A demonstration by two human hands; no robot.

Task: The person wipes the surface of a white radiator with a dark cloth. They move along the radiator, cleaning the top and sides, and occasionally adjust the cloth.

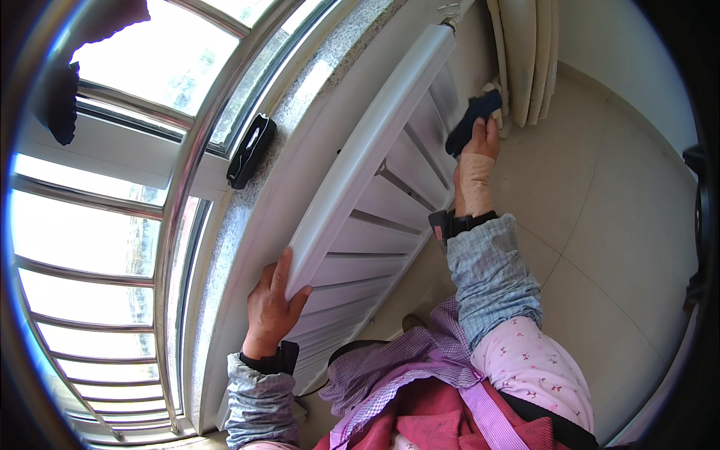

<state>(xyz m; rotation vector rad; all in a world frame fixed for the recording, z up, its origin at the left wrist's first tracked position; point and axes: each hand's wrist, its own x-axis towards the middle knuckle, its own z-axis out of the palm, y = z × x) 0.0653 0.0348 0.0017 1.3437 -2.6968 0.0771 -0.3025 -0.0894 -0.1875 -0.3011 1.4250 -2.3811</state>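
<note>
A white panel radiator (360, 169) stands against the wall under the window. My left hand (274, 306) rests on the near end of its top edge, thumb and fingers spread over the rim. Toward the radiator's far end, my right hand (481, 140) holds a dark blue cloth (475, 118) close to the slatted front. Beige pipe fittings (495, 93) show just past the cloth. A beige patch covers my right wrist, and black bands sit on both forearms.
A granite windowsill (242, 216) runs along the left, with a black case-like object (252, 152) on it. Metal window bars (185, 152) curve beside the sill. Beige folded panels (526, 56) stand beyond the radiator. The floor has beige tiles (585, 225).
</note>
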